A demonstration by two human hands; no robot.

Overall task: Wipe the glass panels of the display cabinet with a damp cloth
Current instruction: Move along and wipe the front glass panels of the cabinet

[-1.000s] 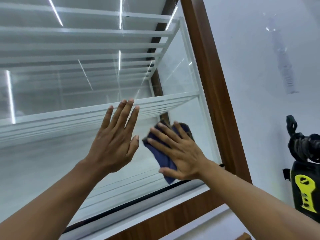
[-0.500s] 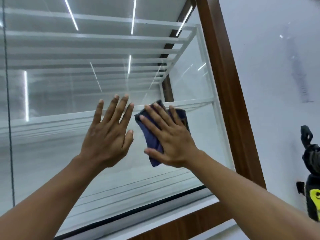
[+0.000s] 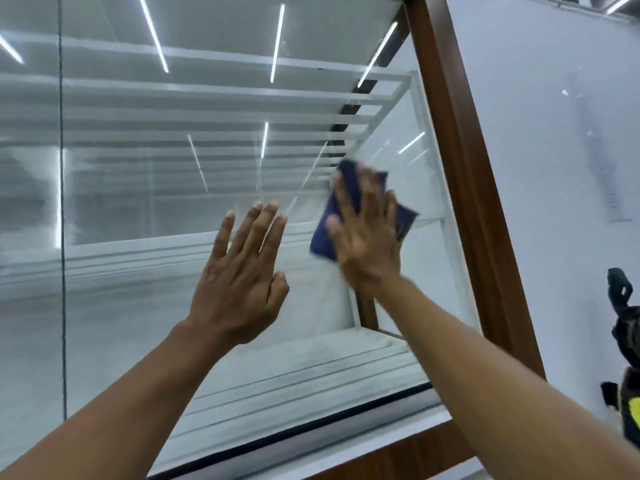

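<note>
A large glass panel [image 3: 145, 188] of the display cabinet fills the view, with white shelves behind it. My right hand [image 3: 369, 237] lies flat on a dark blue cloth [image 3: 323, 237] and presses it against the glass near the panel's right side; both are blurred. To the left of it, my left hand [image 3: 242, 282] rests flat on the glass, fingers spread, holding nothing.
A brown wooden frame [image 3: 460, 168] borders the glass on the right and along the bottom. Beyond it is a white wall [image 3: 554, 133]. A black and yellow device [image 3: 628, 358] sits at the right edge. A dark vertical seam [image 3: 62, 202] divides the glass at the left.
My right hand has slid the cloth up the glass and to the right. My left hand has stayed flat on the glass. The view has tilted upward.
</note>
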